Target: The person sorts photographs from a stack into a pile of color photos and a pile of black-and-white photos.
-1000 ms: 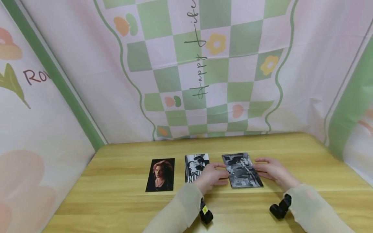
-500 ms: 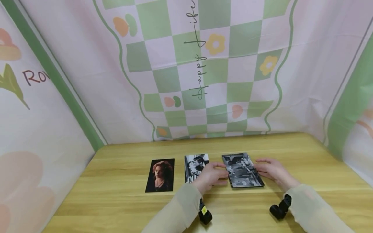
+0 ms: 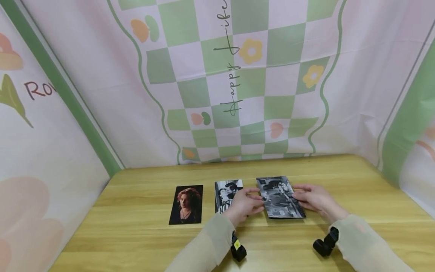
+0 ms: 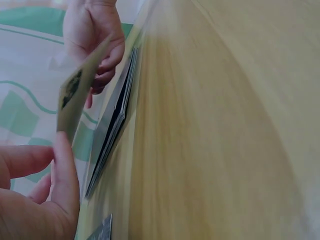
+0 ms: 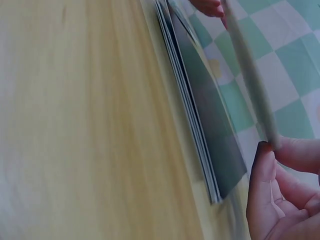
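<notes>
In the head view, both hands hold a black-and-white photo card point(image 3: 280, 200) by its two sides. My left hand point(image 3: 244, 206) pinches its left edge; my right hand point(image 3: 314, 200) has the right edge between thumb and fingers. Both wrist views show this card point(image 5: 252, 75) raised and tilted above a stack of cards point(image 5: 187, 100), whose top card lifts a little along one side. From above, the held card covers that stack. Beneath my left hand, a second black-and-white photo card point(image 3: 224, 192) of two people lies partly hidden.
A colour portrait card point(image 3: 186, 206) on a dark ground lies flat at the left of the wooden table point(image 3: 136, 234). Behind the table hangs a green-and-white checked cloth point(image 3: 249, 83). Each wrist carries a black camera point(image 3: 239, 251).
The top black-and-white card has come up off the stack and shifted slightly left and back, both hands now pinching it. The other two cards have stayed put.
</notes>
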`<action>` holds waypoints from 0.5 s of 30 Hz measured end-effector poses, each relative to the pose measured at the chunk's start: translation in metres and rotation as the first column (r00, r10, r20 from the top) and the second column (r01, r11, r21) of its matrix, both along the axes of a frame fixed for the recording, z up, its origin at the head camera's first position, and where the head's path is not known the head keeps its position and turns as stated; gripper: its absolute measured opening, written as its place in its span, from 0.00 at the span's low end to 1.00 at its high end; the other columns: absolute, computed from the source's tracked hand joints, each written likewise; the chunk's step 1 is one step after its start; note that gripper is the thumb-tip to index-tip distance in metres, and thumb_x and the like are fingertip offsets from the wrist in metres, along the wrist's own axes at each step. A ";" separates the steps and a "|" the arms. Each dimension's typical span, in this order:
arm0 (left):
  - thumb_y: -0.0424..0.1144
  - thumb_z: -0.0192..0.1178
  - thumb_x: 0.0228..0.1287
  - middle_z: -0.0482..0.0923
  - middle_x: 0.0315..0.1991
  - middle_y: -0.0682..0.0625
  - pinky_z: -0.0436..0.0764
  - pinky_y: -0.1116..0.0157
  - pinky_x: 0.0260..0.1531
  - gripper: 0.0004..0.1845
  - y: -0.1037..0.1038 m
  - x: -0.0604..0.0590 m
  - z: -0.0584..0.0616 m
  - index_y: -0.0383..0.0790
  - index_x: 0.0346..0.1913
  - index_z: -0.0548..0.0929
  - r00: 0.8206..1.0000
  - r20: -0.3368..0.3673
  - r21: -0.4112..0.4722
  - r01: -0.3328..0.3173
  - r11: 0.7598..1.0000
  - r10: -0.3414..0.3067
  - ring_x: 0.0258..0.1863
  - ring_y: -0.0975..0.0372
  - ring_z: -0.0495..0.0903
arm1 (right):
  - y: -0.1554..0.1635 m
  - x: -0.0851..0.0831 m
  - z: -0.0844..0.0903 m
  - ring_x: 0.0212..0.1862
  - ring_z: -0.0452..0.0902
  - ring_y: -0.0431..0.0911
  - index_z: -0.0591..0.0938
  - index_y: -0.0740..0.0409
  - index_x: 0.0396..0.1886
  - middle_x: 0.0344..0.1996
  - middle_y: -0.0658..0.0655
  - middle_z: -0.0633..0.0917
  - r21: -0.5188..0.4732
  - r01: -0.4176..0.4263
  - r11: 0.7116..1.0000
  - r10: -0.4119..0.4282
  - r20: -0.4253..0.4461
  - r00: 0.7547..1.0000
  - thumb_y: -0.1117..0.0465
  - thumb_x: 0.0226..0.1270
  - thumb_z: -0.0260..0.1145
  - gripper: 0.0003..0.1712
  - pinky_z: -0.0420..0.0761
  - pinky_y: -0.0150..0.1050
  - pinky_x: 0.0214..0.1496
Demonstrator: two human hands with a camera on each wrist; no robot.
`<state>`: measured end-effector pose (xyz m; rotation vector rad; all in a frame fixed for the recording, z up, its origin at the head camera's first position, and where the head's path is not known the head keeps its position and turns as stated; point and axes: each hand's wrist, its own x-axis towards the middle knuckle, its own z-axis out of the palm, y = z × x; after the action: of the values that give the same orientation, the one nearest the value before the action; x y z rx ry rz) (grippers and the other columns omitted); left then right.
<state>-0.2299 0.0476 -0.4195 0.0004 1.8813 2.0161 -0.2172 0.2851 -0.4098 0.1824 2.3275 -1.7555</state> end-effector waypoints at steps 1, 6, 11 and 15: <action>0.21 0.59 0.57 0.79 0.39 0.46 0.86 0.66 0.37 0.22 -0.001 -0.001 0.000 0.38 0.55 0.77 1.000 -0.003 0.000 -0.007 1.000 0.007 0.34 0.59 0.82 | -0.002 0.000 0.001 0.36 0.78 0.31 0.58 0.75 0.68 0.40 0.48 0.82 -0.004 -0.005 1.000 0.005 0.000 1.000 0.65 0.65 0.62 0.36 0.84 0.29 0.41; 0.23 0.59 0.59 0.78 0.39 0.45 0.86 0.65 0.37 0.20 -0.007 -0.002 0.002 0.37 0.55 0.76 0.999 -0.024 -0.004 -0.024 1.000 0.023 0.34 0.59 0.81 | -0.011 0.000 0.006 0.36 0.77 0.31 0.55 0.76 0.69 0.38 0.47 0.80 -0.015 -0.024 1.000 0.024 -0.002 1.000 0.68 0.66 0.60 0.36 0.83 0.28 0.41; 0.24 0.58 0.61 0.77 0.38 0.45 0.86 0.65 0.37 0.18 -0.015 -0.002 0.002 0.36 0.55 0.76 0.999 -0.031 -0.014 -0.007 1.000 0.007 0.34 0.59 0.81 | -0.020 0.000 0.007 0.35 0.77 0.33 0.56 0.76 0.69 0.35 0.47 0.80 0.003 -0.040 0.999 0.040 -0.011 0.999 0.68 0.67 0.60 0.36 0.83 0.28 0.38; 0.24 0.58 0.61 0.76 0.38 0.45 0.86 0.66 0.36 0.18 -0.023 -0.003 0.003 0.36 0.55 0.76 0.999 -0.036 -0.032 0.008 0.999 -0.009 0.33 0.60 0.80 | -0.027 0.000 0.007 0.36 0.76 0.33 0.56 0.76 0.68 0.35 0.48 0.79 0.008 -0.052 0.999 0.052 -0.011 0.999 0.68 0.67 0.60 0.35 0.83 0.28 0.38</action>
<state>-0.2326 0.0248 -0.4162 0.0365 1.9329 1.9930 -0.2174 0.2581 -0.4029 0.1129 2.3253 -1.7274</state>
